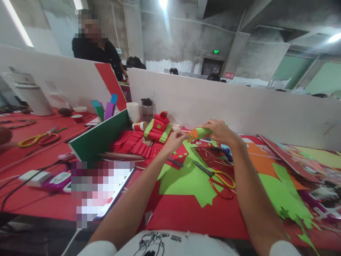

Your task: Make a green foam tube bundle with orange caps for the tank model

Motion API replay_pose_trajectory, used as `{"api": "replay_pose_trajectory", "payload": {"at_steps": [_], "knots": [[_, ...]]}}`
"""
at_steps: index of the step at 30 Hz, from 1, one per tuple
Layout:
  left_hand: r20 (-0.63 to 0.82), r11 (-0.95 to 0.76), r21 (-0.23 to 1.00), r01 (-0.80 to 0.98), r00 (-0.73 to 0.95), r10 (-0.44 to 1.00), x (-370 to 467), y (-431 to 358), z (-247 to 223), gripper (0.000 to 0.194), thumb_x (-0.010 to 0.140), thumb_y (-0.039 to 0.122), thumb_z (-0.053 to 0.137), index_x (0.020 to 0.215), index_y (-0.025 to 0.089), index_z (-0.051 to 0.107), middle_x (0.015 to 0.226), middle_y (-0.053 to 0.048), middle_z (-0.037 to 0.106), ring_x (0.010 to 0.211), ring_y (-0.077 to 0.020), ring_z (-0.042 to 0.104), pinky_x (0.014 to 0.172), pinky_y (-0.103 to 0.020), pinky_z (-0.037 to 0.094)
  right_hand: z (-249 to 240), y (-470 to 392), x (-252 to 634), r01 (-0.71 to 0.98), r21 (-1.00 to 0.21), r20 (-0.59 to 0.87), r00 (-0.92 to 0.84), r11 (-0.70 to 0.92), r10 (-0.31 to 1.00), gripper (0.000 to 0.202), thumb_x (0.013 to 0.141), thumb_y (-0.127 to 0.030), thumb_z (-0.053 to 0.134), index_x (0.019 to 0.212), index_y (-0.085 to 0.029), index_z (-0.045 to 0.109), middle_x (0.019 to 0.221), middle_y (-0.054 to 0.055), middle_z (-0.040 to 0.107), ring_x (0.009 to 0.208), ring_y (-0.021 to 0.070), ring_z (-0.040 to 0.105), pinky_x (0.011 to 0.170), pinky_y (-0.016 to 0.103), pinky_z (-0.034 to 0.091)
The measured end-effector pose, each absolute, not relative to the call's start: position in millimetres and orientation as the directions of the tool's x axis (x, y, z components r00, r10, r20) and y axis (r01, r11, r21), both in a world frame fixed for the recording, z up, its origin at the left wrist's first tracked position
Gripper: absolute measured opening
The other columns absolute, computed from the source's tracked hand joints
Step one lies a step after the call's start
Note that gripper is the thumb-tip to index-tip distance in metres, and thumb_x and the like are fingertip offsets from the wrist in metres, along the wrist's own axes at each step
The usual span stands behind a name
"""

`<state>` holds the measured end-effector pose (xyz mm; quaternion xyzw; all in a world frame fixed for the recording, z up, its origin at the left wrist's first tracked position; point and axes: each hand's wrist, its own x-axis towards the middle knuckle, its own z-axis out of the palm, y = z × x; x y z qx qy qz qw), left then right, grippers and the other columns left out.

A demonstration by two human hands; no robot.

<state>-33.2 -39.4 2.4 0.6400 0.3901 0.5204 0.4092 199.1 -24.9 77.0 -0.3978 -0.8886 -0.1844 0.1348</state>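
My right hand point(220, 131) wraps from above round a light-green paper roll point(204, 133), which lies tilted with its orange patterned end toward the left. Beside that end, my left hand point(176, 139) is closed in a pinch; what its fingertips hold is too small to make out. Below both hands, a cut light-green sheet point(183, 183) lies on the red tabletop point(181, 217). Scissors point(213, 174) with yellow and red handles rest partly on the sheet, blades closed. Behind my left hand stands a red and green paper model point(159, 126) with a star.
Folded red paper strips point(130, 144) lie behind a green board point(103, 133). A phone point(109, 192) is left of my left forearm. A paper cup point(133, 112) and a bottle point(147, 110) stand by the white partition point(239, 106). Green scraps point(282, 195) lie right. A person point(96, 46) stands beyond.
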Motion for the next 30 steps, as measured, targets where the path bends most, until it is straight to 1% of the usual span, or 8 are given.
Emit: {"api": "replay_pose_trajectory", "payload": {"at_steps": [4,9,15,22,30], "knots": [[0.330,-0.344,0.935,0.086,0.139,0.934,-33.6,-39.2,3.6,0.019,0.078,0.029,0.059,0.064,0.018,0.051,0.052,0.006,0.043,0.050,-0.0096,0.038,0.053,-0.025,0.027,74.9,-22.0,195.2,0.755,0.232,0.360,-0.652,0.613,0.667,0.044,0.085,-0.026,0.066,0.127,-0.037,0.061,0.105,0.005,0.065,0.095,0.0244,0.058,0.083,0.036,0.034],[0.318,-0.334,0.935,0.118,0.135,0.939,-34.0,-36.4,1.7,0.026,0.077,0.028,0.058,0.059,0.019,0.043,0.051,0.006,0.041,0.049,-0.0092,0.037,0.053,-0.025,0.027,74.7,-22.1,196.0,0.753,0.240,0.338,-0.657,0.613,0.674,0.046,0.085,-0.023,0.064,0.129,-0.037,0.059,0.105,0.005,0.065,0.095,0.0236,0.058,0.083,0.036,0.034],[0.306,-0.325,0.936,0.137,0.144,0.941,-33.2,-34.6,0.1,0.025,0.077,0.030,0.058,0.060,0.019,0.044,0.053,0.005,0.042,0.051,-0.0098,0.039,0.053,-0.026,0.028,75.1,-23.8,191.5,0.755,0.221,0.332,-0.653,0.617,0.681,0.045,0.085,-0.024,0.066,0.128,-0.037,0.060,0.104,0.004,0.065,0.096,0.0240,0.058,0.084,0.036,0.033],[0.315,-0.335,0.935,0.120,0.154,0.936,-31.9,-33.4,-0.1,0.024,0.076,0.030,0.058,0.059,0.019,0.046,0.053,0.004,0.043,0.051,-0.0106,0.039,0.053,-0.026,0.028,73.4,-24.3,185.2,0.756,0.222,0.314,-0.654,0.616,0.689,0.047,0.084,-0.020,0.064,0.128,-0.038,0.061,0.105,0.005,0.065,0.098,0.0243,0.058,0.085,0.037,0.033],[0.301,-0.318,0.939,0.133,0.136,0.944,-34.3,-35.1,2.1,0.026,0.076,0.029,0.058,0.057,0.020,0.043,0.051,0.004,0.042,0.049,-0.0103,0.037,0.051,-0.026,0.026,73.4,-28.0,180.7,0.754,0.231,0.302,-0.656,0.615,0.691,0.049,0.084,-0.019,0.064,0.129,-0.039,0.060,0.105,0.006,0.065,0.097,0.0243,0.058,0.086,0.037,0.034]]}}
